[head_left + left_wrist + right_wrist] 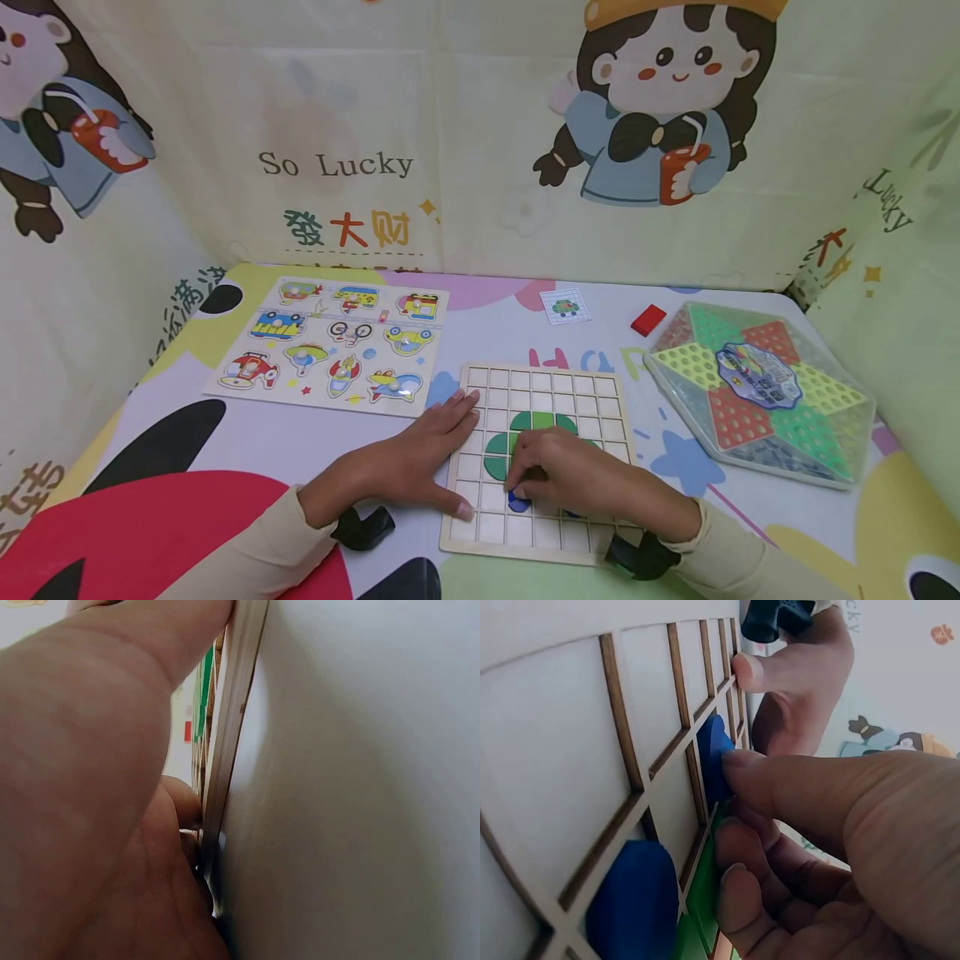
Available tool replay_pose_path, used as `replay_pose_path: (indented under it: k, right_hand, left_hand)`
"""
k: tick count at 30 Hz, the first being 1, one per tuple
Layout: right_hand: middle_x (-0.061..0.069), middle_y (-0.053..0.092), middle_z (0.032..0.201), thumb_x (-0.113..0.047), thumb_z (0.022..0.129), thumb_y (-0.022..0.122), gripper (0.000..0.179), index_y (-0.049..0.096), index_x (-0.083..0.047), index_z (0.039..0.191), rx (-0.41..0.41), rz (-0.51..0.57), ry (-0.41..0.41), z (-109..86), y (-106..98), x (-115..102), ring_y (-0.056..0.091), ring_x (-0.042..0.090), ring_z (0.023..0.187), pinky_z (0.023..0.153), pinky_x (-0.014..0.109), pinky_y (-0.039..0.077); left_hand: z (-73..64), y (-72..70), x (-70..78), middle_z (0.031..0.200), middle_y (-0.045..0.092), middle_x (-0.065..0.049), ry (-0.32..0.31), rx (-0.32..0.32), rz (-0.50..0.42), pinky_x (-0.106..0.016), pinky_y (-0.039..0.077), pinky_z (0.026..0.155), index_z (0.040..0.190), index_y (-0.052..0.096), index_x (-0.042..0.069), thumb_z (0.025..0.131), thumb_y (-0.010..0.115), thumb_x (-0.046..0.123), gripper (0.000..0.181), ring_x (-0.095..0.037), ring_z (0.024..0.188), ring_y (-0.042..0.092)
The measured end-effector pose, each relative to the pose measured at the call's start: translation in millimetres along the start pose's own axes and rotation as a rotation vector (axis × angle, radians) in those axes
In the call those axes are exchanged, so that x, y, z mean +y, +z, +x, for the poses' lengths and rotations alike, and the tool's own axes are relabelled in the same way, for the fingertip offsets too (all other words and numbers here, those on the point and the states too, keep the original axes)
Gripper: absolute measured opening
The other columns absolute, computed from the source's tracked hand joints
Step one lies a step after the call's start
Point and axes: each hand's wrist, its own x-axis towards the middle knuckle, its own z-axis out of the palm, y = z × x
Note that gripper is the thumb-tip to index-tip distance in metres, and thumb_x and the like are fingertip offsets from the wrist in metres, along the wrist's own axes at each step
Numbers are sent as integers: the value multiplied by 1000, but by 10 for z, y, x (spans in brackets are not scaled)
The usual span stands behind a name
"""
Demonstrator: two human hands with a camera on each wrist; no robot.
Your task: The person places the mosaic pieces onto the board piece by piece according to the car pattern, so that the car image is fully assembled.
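Observation:
On the table lies a wooden grid board (491, 533) with square cells. Green pieces (497, 456), some with rounded corners, fill several middle cells, partly covered by my right hand (558, 468). That hand's fingers are curled, and its thumb and fingertips pinch a small blue piece (714, 761) at a cell in the lower left part of the grid. A second blue piece (634, 900) sits in another cell closer to the right wrist camera. My left hand (408, 467) rests along the board's left edge, fingers extended and thumb on the lower left cells.
A knobbed vehicle puzzle board (360, 354) lies at the back left. Behind the grid are a small picture card (566, 307) of a green and blue figure and a red block (648, 320). A hexagonal clear-lidded game box (757, 392) stands at the right.

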Motion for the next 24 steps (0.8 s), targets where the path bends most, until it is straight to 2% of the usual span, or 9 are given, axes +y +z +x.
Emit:
replay_pose_path:
  k: [15,20,24]
  right_hand:
    - [-15,62,86,-4,87,73,12,78,-14,91,-38,-29,-32,-3,-43,44,55,-2,82,73,18,50]
    - [-14,63,87,-5,88,71,12,78,-14,94,-46,-8,-29,-11,-71,65,55,-2,83,74,19,50]
    - [-16,62,87,-10,92,68,10,76,-17,95,-8,24,-31,-40,-134,144,55,1,81,74,21,50]
  left_hand:
    - [37,12,-20,163,-9,4,3,-9,-6,-45,3,117,157,15,9,76,69,67,113,-15,146,-14]
    - [51,-3,-18,163,-9,4,2,-10,-4,-45,2,117,156,15,9,76,69,66,112,-15,146,-14]
    - [57,0,-24,163,-9,4,-2,-16,-13,-45,2,117,156,15,9,76,69,67,112,-15,145,-15]
